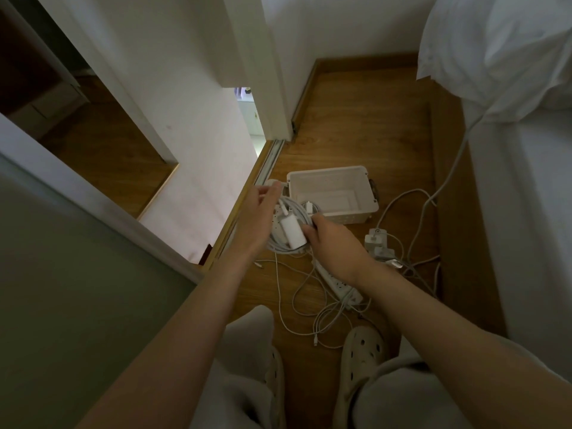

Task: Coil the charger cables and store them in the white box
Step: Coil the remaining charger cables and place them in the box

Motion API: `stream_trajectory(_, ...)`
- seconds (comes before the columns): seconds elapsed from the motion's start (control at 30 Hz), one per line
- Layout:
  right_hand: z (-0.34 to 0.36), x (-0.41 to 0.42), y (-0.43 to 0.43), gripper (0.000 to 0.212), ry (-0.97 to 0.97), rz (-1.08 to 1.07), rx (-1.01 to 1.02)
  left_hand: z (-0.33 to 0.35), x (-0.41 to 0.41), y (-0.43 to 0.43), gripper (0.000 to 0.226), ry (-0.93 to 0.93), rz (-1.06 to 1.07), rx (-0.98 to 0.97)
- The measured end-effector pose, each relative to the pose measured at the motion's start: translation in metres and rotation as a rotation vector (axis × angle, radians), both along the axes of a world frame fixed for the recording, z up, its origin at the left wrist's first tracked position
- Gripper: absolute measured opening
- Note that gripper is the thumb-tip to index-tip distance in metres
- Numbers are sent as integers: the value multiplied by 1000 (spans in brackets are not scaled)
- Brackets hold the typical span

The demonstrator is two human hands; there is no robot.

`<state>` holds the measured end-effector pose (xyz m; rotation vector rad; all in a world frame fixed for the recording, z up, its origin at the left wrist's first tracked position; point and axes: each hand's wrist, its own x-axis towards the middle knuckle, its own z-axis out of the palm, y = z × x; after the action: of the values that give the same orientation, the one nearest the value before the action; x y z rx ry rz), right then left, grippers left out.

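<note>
The right hand (334, 243) was curled firmly round a coiled cable (278, 244), whose white adapter (292, 232) lay on top of the loops. The bundle was held just in front of the near left corner of the white box (328, 185), not yet over its opening. The left hand (263, 212) hovered at the box's left side with its fingers straight and apart, gripping nothing. It was blurred, so whether its fingertips brushed the loops could not be told. The step in hand looked like settling this coil and lowering it into the box. To do that well, the right hand's grip should probably cross every loop at once, since a springy cable tends to fan open when one turn slips. The free left hand could cup the far side of the coil and steady the adapter, which seemed the heaviest part and the likeliest to slide off. Laying the coil flat on the bare bottom of the box before letting go seemed safer than dropping it. Loose cables (305, 308) and a power strip (339, 287) sprawled on the floor in front of the box, toward the person. More adapters (376, 241) lay off its near right corner, so any trailing end ought to be checked for snags first.
</note>
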<state>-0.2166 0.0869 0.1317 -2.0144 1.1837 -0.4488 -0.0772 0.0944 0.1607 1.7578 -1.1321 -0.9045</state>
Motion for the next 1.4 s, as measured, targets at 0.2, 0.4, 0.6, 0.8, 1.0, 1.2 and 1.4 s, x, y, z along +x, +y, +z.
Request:
stream_trajectory(0.2, 2, -2, -7, 28, -227, -166, 244, -1, -15, 7, 59, 326, 23, 88)
stream_trajectory(0.4, -1, -4, -6, 35, -259, -174, 306, -9, -22, 10, 40, 161, -69, 53)
stream_trajectory(0.6, 0, -3, -5, 34, -292, -86, 281, -3, -10, 7, 25, 7, -166, -24)
stream_trajectory(0.8, -8, -14, -11, 18, 15, 113, -62, -4, 3, 3, 35, -118, -209, -31)
stream_trajectory(1.0, -4, -22, -15, 24, 397, 132, -486, -12, 12, 3, 40, -201, -232, 81)
stream_trajectory(1.2, 3, -21, -16, 30, 558, 37, -507, -15, 12, 4, 41, -199, -192, 122)
stream_trajectory(1.4, 5, -14, -11, 19, 714, -41, -528, -18, 7, 2, 30, -217, -198, 200)
